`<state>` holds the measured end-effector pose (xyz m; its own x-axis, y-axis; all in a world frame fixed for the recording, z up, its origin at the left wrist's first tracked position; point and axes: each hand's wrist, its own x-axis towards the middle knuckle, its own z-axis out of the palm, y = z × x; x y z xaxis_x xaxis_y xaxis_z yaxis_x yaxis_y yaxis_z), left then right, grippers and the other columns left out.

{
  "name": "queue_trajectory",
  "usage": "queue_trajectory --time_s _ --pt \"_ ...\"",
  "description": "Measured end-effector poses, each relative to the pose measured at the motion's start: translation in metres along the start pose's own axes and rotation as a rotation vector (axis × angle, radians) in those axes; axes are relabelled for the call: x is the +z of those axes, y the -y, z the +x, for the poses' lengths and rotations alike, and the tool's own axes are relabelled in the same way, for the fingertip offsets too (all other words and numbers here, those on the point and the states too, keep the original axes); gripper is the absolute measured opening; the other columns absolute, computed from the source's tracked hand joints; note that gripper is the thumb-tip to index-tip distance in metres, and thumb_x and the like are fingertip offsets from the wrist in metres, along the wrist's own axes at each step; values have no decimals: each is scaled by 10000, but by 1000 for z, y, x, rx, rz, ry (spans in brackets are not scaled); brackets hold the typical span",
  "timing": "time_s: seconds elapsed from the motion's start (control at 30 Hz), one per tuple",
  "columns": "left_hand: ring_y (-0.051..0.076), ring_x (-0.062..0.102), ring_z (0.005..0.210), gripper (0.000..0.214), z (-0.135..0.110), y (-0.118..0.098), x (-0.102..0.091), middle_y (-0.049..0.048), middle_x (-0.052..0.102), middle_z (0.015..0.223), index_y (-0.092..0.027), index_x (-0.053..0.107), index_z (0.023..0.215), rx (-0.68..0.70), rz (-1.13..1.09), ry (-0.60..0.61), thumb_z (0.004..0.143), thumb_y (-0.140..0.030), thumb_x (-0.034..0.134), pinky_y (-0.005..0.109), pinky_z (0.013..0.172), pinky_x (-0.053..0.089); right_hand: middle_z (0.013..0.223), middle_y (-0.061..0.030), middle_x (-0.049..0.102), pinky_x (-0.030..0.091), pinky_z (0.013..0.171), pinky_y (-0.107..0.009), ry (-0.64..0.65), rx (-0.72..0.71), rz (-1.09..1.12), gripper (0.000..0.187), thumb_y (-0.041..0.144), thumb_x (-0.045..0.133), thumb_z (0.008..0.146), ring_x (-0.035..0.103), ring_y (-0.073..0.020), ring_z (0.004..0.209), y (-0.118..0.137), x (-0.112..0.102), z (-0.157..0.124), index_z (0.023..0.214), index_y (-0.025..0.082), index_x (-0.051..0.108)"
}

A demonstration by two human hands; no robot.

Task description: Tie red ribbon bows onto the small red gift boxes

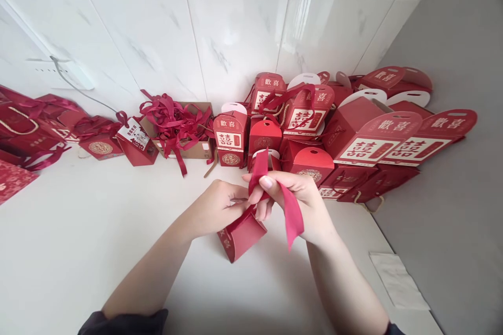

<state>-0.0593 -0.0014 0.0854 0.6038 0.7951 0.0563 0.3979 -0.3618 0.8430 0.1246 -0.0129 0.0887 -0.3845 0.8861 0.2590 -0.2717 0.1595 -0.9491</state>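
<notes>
Above the white tabletop (118,220), the left hand (214,209) curls closed at the top of a small red card gift box (241,234), its exact hold hidden, while the right hand (294,199) pinches a crimson satin ribbon (294,217) narrowly between its fingers (267,183). The box tilts just below the hands. A loosened pinch could let the slippery ribbon slide free, and the tilted box could drop.

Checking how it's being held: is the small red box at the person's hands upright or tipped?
Tipped: the red paper gift box slants, its lower corner pointing toward the camera and its upper end rising into the left hand.
</notes>
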Motion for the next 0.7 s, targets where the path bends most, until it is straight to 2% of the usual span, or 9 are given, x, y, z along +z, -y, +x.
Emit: queue_trajectory --time_s 0.13,0.23,0.33,0.47,0.57,0.7 --pt "151 673 828 290 -3 -6 -3 -2 738 858 -201 742 854 8 -55 18 917 -134 466 239 794 507 613 -22 637 506 524 -236 5 -1 -51 376 429 547 969 595 -113 539 0 -3 -3 804 155 746" --pt "170 678 836 270 -6 -8 -4 9 738 858 -199 759 891 23 -18 -25 944 -216 495 256 790 514 769 -59 680 508 535 -274 -59 -21 -33 435 501 478 984 581 -124 550 -2 -5 -5 970 162 752" --pt "189 681 843 245 -9 -7 -4 18 746 883 -194 767 924 31 17 -99 941 -286 541 270 764 518 876 -75 647 473 518 -290 -105 -70 -41 519 553 372 1001 526 -127 561 0 -7 -9 1092 196 738" --pt "200 697 848 226 -15 -5 -5 26 748 844 -205 777 965 56 28 -208 918 -328 592 277 761 539 809 -44 481 392 519 -277 -126 -109 -169 503 556 365 1002 449 -132 619 13 -8 -16 1078 260 764" --pt "198 696 795 214 -18 -8 -5 24 744 784 -200 786 882 77 46 -256 899 -331 617 273 721 546 727 -20 365 369 568 -291 -142 -127 -236 492 539 352 1015 395 -140 623 20 -7 -22 1089 283 766" --pt "177 657 695 239 -20 -13 -3 21 703 677 -173 764 762 87 -1 -369 885 -331 634 254 631 517 715 -24 360 366 590 -299 -139 -172 -274 498 518 324 1027 410 -156 655 21 -8 -31 1143 284 747"
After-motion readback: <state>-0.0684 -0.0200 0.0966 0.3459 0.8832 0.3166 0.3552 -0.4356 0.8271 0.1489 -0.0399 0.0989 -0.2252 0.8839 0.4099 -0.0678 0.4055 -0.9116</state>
